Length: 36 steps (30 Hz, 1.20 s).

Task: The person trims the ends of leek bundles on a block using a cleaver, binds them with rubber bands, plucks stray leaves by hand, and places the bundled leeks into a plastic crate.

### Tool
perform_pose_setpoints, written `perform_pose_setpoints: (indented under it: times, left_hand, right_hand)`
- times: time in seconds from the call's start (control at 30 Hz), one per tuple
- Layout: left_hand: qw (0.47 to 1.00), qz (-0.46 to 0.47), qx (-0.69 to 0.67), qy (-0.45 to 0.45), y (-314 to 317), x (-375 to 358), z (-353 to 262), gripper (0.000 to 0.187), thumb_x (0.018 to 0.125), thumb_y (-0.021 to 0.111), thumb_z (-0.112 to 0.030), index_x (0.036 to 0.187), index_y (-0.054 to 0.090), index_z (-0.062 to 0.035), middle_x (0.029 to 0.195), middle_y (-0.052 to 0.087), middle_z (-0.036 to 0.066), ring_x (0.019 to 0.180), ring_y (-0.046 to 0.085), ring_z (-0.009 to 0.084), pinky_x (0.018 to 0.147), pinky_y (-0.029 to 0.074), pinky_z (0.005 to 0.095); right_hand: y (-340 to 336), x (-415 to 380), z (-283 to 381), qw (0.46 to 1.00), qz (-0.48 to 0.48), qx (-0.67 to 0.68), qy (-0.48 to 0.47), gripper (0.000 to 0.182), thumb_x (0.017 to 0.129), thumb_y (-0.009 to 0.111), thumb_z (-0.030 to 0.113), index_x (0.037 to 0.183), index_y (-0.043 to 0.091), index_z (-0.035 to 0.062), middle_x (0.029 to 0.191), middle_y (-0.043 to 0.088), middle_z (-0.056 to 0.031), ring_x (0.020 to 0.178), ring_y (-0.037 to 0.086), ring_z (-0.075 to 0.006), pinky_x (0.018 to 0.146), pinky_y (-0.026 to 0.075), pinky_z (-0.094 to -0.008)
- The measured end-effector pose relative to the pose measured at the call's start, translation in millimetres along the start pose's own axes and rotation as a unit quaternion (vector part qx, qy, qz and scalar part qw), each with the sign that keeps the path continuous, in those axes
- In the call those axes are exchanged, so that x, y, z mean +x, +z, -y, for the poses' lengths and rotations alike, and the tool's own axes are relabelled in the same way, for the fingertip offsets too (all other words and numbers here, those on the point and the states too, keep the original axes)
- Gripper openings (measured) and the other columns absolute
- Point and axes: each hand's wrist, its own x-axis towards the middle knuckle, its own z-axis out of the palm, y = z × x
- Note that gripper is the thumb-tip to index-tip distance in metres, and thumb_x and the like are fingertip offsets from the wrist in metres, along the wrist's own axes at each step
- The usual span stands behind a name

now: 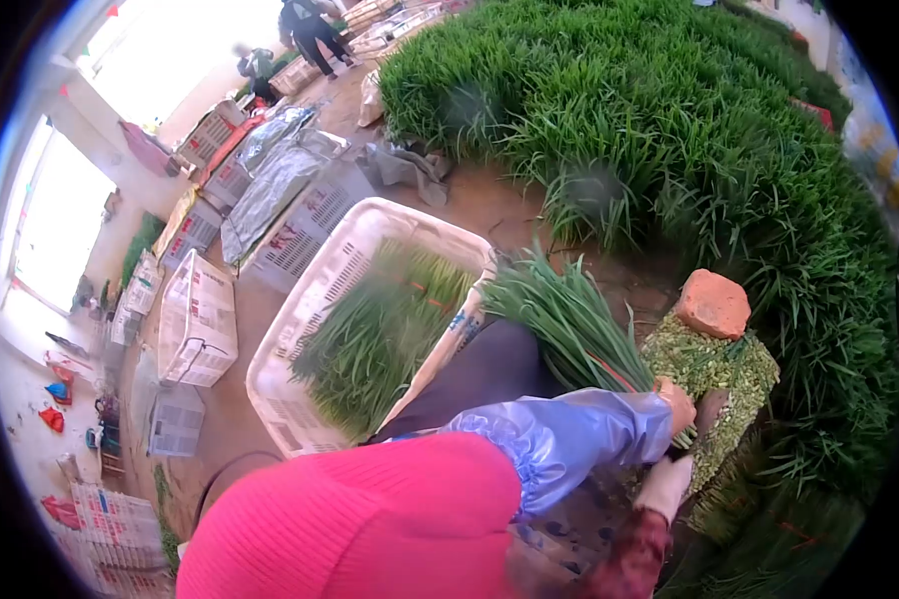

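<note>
My left hand point(677, 404), at the end of a blue sleeve, is wrapped round the stalk ends of a bunch of chive-like greens point(579, 314). A red band circles the bunch, and its leaves lean toward the crate. Just below is my right hand point(666, 483), under a red plaid sleeve, closed and close to the cut stalk ends. A flat brownish piece point(710, 411) extends upward from near its fingers; I cannot tell whether the hand holds it. Under and around it lies a heap of pale green trimmings point(749, 384), with an orange-red brick point(714, 303) on top.
A white plastic crate point(270, 364) beside my leg holds banded bundles of greens point(380, 339). A large mass of loose greens point(649, 120) spreads to the right. More crates point(198, 317) line the left, some under grey sheeting point(280, 190). Two people point(313, 35) are far back.
</note>
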Motion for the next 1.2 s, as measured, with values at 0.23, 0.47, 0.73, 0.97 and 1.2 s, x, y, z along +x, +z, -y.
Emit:
perform_pose_setpoints:
  times: [0.23, 0.47, 0.73, 0.97, 1.2]
  left_hand:
    - [0.999, -0.003, -0.033, 0.014, -30, -24, 19, 0.052, 0.087, 0.068, -0.026, 0.137, 0.056, -0.0141, 0.13, 0.065, 0.01, 0.117, 0.064, 0.0303, 0.085, 0.045, 0.0681]
    - [0.989, -0.033, -0.087, 0.111, -56, -91, 68, 0.166, 0.04, 0.1, -0.033, 0.159, -0.013, -0.0186, 0.158, 0.031, 0.023, 0.147, 0.027, 0.0428, 0.103, 0.028, 0.0722]
    - [0.929, -0.063, -0.334, 0.148, -81, -111, 109, 0.111, 0.047, 0.098, -0.025, 0.145, 0.047, -0.011, 0.115, 0.069, 0.015, 0.114, 0.065, 0.0309, 0.099, 0.048, 0.0389]
    - [0.739, -0.224, -0.413, 0.482, -189, -220, 109, 0.099, 0.057, 0.097, -0.03, 0.142, 0.05, -0.0103, 0.134, 0.06, 0.013, 0.126, 0.056, 0.0319, 0.104, 0.044, 0.043]
    - [0.775, -0.27, -0.1, 0.563, -215, -334, 133, 0.06, 0.083, 0.075, -0.033, 0.138, 0.055, -0.02, 0.141, 0.059, 0.008, 0.14, 0.045, 0.034, 0.109, 0.032, 0.0491]
  right_hand:
    - [-21, 3, 43, 0.998, -0.024, -0.042, -0.048, 0.023, 0.088, 0.055, 0.005, 0.109, 0.063, -0.0038, 0.092, 0.069, -0.0143, 0.075, 0.067, -0.0246, 0.069, 0.053, -0.0409]
    - [-35, -18, 3, 0.96, 0.051, 0.236, 0.142, 0.027, 0.084, 0.055, 0.006, 0.108, 0.06, -0.0057, 0.086, 0.066, -0.018, 0.057, 0.063, -0.0248, 0.054, 0.05, -0.0408]
    - [-88, -81, 53, 0.997, 0.002, 0.068, -0.041, 0.039, 0.084, 0.065, 0.012, 0.117, 0.056, -0.006, 0.109, 0.066, -0.0197, 0.095, 0.066, -0.0331, 0.085, 0.052, -0.0437]
    - [-57, -135, 135, 0.702, 0.459, 0.541, 0.058, 0.054, 0.1, 0.05, 0.041, 0.141, 0.043, 0.0065, 0.125, 0.059, -0.0175, 0.104, 0.063, -0.0352, 0.074, 0.056, -0.0538]
    - [-62, -158, 222, 0.49, 0.401, 0.771, -0.061, 0.059, 0.102, 0.046, 0.048, 0.146, 0.042, 0.0092, 0.141, 0.051, -0.0141, 0.121, 0.057, -0.0337, 0.094, 0.051, -0.052]
